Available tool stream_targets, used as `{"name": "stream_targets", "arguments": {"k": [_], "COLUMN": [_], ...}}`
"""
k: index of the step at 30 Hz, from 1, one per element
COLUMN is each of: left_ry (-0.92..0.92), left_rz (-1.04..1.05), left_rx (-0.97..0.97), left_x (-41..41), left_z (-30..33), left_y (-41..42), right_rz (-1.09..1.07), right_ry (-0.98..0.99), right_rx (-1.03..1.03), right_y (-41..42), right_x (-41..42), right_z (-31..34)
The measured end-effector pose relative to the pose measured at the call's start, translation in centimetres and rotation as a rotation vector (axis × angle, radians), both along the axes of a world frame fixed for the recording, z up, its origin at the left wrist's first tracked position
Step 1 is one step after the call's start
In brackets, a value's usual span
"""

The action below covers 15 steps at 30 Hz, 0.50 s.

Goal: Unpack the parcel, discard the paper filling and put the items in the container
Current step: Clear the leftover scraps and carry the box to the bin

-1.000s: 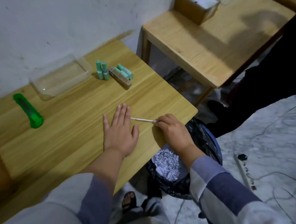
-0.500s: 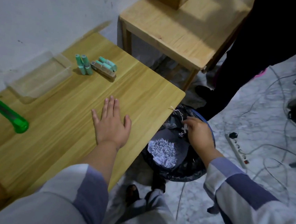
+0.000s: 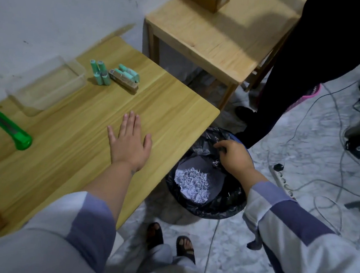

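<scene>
- Your wooden table (image 3: 81, 148) runs along the wall; a second, higher table (image 3: 217, 36) stands behind it, apart.
- The bin (image 3: 203, 204), lined with a black bag, sits on the floor just beside the table's right edge; shredded paper filling (image 3: 192, 181) lies inside.
- The clear container (image 3: 45, 86) stands at the wall side of the table; the items (image 3: 114, 75), green cells and a small block, lie just right of it, outside it.
- A green cutter (image 3: 10, 130) lies on the table's left.
- Your left hand (image 3: 130, 142) rests flat on the table, fingers spread wide, holding nothing.
- Your right hand (image 3: 234, 157) hangs over the bin's rim, fingers curled downward; whether it holds anything, I cannot tell.
</scene>
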<state>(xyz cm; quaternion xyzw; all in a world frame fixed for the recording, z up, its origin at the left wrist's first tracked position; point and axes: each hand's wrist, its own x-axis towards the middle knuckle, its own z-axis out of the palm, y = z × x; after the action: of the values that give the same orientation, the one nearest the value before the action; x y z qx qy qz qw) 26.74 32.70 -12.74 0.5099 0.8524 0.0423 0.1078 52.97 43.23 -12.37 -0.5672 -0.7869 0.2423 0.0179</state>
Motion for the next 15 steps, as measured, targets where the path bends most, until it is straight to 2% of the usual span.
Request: {"name": "stream_targets", "arguments": {"k": [5, 15], "left_ry": [-0.205, -0.236], "left_rz": [0.039, 0.366], "left_rx": [-0.040, 0.134], "left_x": [-0.1, 0.3], "left_z": [3.0, 9.1], "left_y": [-1.2, -14.0], "right_rz": [0.089, 0.552], "right_ry": [0.032, 0.098], "right_rx": [0.046, 0.038], "right_y": [0.2, -5.9], "right_x": [-0.9, -9.5], "right_z": [3.4, 10.3]}}
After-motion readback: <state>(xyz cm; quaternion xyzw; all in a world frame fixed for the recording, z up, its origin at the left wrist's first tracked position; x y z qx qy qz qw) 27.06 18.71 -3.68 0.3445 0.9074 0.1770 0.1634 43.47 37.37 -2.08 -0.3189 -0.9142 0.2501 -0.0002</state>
